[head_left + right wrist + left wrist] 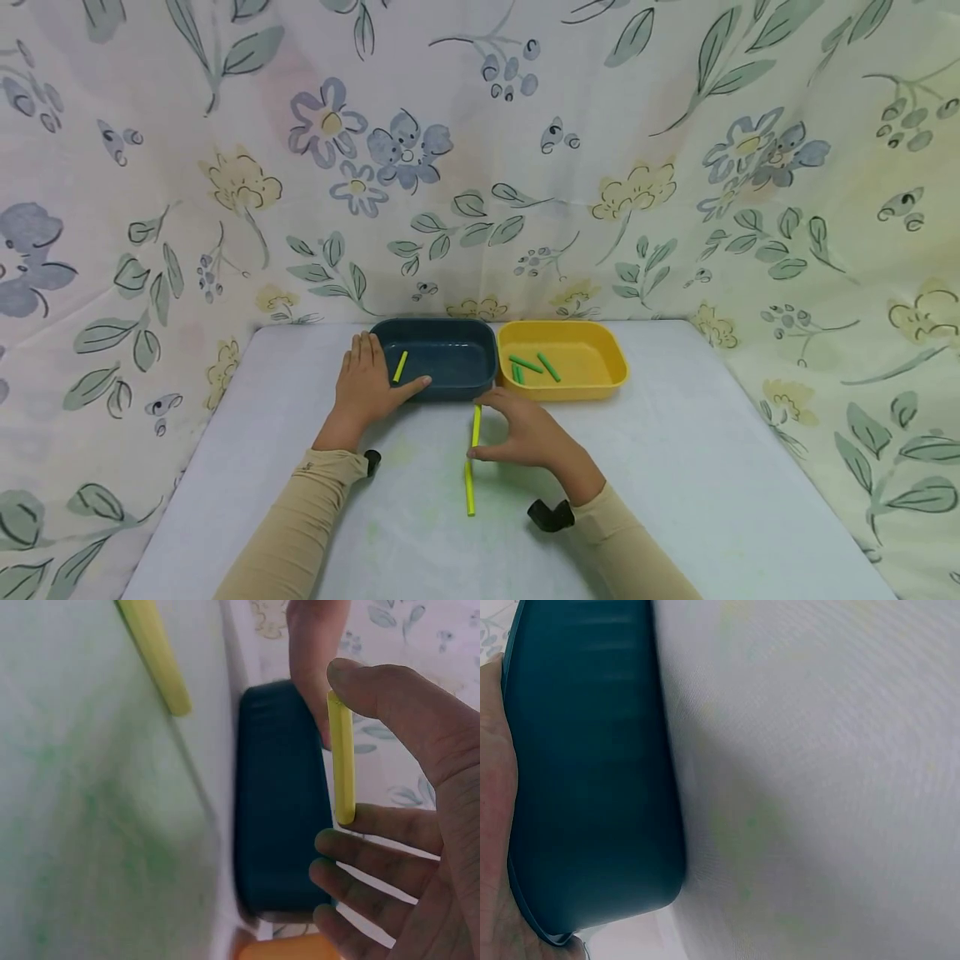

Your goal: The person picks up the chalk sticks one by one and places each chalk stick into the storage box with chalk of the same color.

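Beige fabric sleeve nearest; pinching slim yellow stick endwise in right hand; presumably steadying dark-blue oblong plastic tray, at stick's eleven o'clock, with straight-fingered left hand.

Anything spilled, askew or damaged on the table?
Faint greenish smudges mark the white cloth in front of the dark blue tray, odd against otherwise plain fabric. That tray and the yellow tray sit upright; nothing else stands out.

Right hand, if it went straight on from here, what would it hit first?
Probably the dark blue tray, at its near wall, ahead of the right hand; hand height is unclear, so it might pass over.
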Demonstrator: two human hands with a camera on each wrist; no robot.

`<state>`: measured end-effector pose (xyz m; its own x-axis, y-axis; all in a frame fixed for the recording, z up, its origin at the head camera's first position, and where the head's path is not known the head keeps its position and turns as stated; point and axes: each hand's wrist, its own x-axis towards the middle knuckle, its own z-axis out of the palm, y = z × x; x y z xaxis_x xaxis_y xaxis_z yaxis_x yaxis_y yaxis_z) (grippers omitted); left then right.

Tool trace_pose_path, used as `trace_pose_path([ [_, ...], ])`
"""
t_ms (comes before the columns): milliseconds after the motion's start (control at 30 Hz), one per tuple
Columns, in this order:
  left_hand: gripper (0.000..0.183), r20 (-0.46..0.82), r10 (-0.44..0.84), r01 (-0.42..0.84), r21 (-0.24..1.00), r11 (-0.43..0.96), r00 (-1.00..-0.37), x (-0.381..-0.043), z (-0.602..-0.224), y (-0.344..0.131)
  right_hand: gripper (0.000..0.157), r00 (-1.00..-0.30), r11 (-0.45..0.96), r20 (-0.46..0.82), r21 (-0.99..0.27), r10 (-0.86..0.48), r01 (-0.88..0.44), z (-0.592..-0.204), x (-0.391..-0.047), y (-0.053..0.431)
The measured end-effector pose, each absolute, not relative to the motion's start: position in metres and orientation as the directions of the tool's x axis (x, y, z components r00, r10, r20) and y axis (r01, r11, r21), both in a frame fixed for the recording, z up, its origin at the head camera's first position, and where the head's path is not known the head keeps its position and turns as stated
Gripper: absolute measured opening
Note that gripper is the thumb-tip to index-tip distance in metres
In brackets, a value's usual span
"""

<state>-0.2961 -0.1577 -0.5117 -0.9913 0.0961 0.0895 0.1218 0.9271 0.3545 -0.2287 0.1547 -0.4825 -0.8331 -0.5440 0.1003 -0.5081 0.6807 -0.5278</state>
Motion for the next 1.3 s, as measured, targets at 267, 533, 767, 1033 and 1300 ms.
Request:
trace_pose_path([
  [267, 0.141, 0.086, 0.095, 0.12, 0.35, 0.929, -0.992, -0.296, -0.512, -0.157, 0.08, -0.84, 0.665, 0.123, -0.555, -0.529, -0.5, -0.478, -0.243, 0.156],
  [533, 0.141, 0.073, 0.094, 0.114, 0.352, 0.929, -0.993, -0.296, -0.509, -0.155, 0.086, -0.852, 0.674, 0.112, -0.562, -0.512, -0.479, -0.48, -0.255, 0.154],
  [767, 0.139, 0.081, 0.091, 0.113, 0.347, 0.931, -0.993, -0.296, -0.509, -0.155, 0.085, -0.854, 0.675, 0.123, -0.559, -0.506, -0.481, -0.477, -0.26, 0.152],
  [1033, 0.141, 0.075, 0.087, 0.107, 0.339, 0.935, -0.993, -0.296, -0.51, -0.155, 0.086, -0.864, 0.695, 0.155, -0.534, -0.48, -0.481, -0.476, -0.266, 0.15],
  [1300, 0.141, 0.074, 0.086, 0.106, 0.346, 0.932, -0.994, -0.296, -0.511, -0.155, 0.086, -0.876, 0.747, 0.176, -0.465, -0.448, -0.476, -0.472, -0.272, 0.145],
])
